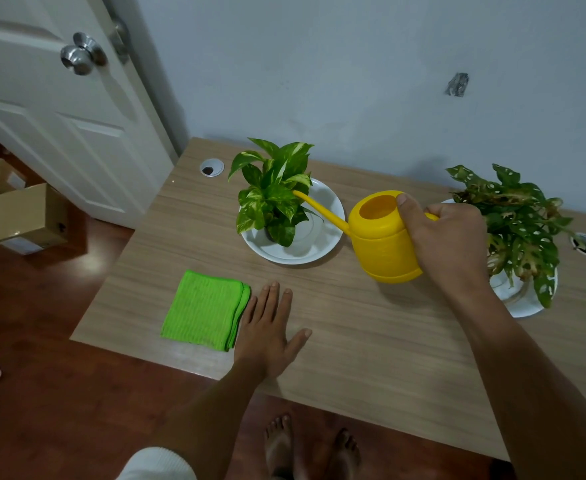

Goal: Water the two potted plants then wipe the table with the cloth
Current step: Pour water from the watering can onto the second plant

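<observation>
My right hand [449, 237] grips the handle of a yellow watering can [380, 237], held above the wooden table [354, 341] and tilted left. Its long spout reaches into the leaves of the left potted plant [272, 194], which stands in a white dish [322, 244]. The right potted plant [516, 223], with holed leaves, stands in another white dish [523, 303] behind my right wrist. A folded green cloth [205, 310] lies near the table's front left. My left hand [267, 330] rests flat on the table just right of the cloth, fingers spread.
Two round cable holes sit in the tabletop, one at the back left [212, 167] and one at the far right [585, 243]. A white door [59, 109] stands open on the left, with cardboard boxes [30, 220] on the floor. My bare feet [312, 448] are under the table's front edge.
</observation>
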The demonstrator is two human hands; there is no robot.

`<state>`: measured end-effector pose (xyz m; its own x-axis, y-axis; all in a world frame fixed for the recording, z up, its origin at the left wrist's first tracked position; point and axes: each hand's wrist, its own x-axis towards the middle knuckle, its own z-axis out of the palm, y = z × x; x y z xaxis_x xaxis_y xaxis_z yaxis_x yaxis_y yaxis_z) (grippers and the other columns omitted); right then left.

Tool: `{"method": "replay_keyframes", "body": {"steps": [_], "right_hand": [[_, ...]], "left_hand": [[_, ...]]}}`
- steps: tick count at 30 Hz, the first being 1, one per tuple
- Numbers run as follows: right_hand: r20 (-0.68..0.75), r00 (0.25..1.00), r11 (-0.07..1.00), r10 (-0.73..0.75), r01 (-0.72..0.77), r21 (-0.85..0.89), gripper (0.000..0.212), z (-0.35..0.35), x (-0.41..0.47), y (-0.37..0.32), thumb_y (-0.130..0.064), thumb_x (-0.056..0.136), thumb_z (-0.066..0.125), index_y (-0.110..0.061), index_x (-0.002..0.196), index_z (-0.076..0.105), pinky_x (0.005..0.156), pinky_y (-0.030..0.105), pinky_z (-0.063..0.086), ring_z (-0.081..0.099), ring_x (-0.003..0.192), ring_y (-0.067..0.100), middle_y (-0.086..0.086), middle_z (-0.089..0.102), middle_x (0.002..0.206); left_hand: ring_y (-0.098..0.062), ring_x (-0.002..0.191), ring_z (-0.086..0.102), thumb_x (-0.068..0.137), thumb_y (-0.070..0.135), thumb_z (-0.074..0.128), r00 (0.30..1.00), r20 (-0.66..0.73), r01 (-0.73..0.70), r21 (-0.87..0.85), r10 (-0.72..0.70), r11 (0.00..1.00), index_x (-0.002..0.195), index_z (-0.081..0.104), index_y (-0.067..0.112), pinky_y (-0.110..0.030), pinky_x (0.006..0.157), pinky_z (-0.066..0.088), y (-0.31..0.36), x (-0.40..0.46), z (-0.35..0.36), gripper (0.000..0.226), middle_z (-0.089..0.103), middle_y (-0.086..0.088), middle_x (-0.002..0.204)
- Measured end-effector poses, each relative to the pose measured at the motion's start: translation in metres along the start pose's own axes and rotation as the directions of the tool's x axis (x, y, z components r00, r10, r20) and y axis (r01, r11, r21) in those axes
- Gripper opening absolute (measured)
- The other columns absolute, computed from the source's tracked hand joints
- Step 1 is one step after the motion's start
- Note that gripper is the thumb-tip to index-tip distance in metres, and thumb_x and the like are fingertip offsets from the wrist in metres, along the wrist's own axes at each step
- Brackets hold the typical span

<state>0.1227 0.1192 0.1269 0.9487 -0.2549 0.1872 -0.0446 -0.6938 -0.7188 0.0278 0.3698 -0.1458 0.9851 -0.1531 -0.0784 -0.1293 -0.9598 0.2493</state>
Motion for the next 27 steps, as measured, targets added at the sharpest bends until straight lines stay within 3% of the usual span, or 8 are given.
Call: {"method": "replay_keyframes", "body": {"steps": [2, 7, 11, 27], "right_hand": [[0.0, 1.0, 1.0, 0.0, 0.0, -0.013, 0.07, 0.0, 0.0, 0.0, -0.048, 0.098, 0.065, 0.003, 0.055, 0.047, 0.056, 0.039, 0.031, 0.037, 0.051, 0.025, 0.011, 0.038, 0.049], [0.01, 1.0, 0.999, 0.006, -0.005, -0.036, 0.065, -0.001, 0.001, -0.003, -0.05, 0.098, 0.064, -0.008, 0.051, 0.049, 0.057, 0.037, 0.033, 0.043, 0.053, 0.025, 0.01, 0.043, 0.05], [0.007, 1.0, 1.0, 0.0, 0.0, -0.023, 0.064, -0.002, 0.001, -0.007, -0.048, 0.098, 0.065, -0.018, 0.047, 0.039, 0.056, 0.035, 0.029, 0.038, 0.049, 0.02, 0.005, 0.038, 0.047], [0.01, 1.0, 0.999, 0.026, -0.026, -0.028, 0.058, -0.003, 0.005, -0.015, -0.05, 0.095, 0.068, -0.022, 0.049, 0.045, 0.061, 0.037, 0.033, 0.046, 0.061, 0.027, 0.002, 0.042, 0.05]], "left_hand": [[-0.021, 0.163, -0.013, 0.101, 0.08, 0.022, 1.0, 0.001, 0.0, 0.002, 0.0, 1.0, 0.169, 0.004, 0.023, -0.049, 0.132, 0.004, 0.001, 0.0, -0.001, 0.091, -0.006, -0.007, 0.177], [-0.021, 0.163, -0.013, 0.101, 0.08, 0.022, 1.0, -0.002, 0.001, -0.011, -0.001, 1.0, 0.169, 0.005, 0.023, -0.048, 0.132, 0.004, 0.0, 0.0, -0.001, 0.091, -0.006, -0.007, 0.177], [-0.022, 0.164, -0.01, 0.101, 0.079, 0.024, 1.0, -0.005, -0.003, -0.014, 0.003, 1.0, 0.169, 0.006, 0.023, -0.048, 0.132, 0.004, 0.0, 0.0, -0.001, 0.09, -0.004, -0.007, 0.177], [-0.02, 0.164, -0.011, 0.101, 0.079, 0.024, 1.0, -0.01, -0.008, -0.001, 0.008, 1.0, 0.169, 0.006, 0.022, -0.047, 0.132, 0.002, 0.0, 0.0, 0.0, 0.091, -0.003, -0.008, 0.177]]}}
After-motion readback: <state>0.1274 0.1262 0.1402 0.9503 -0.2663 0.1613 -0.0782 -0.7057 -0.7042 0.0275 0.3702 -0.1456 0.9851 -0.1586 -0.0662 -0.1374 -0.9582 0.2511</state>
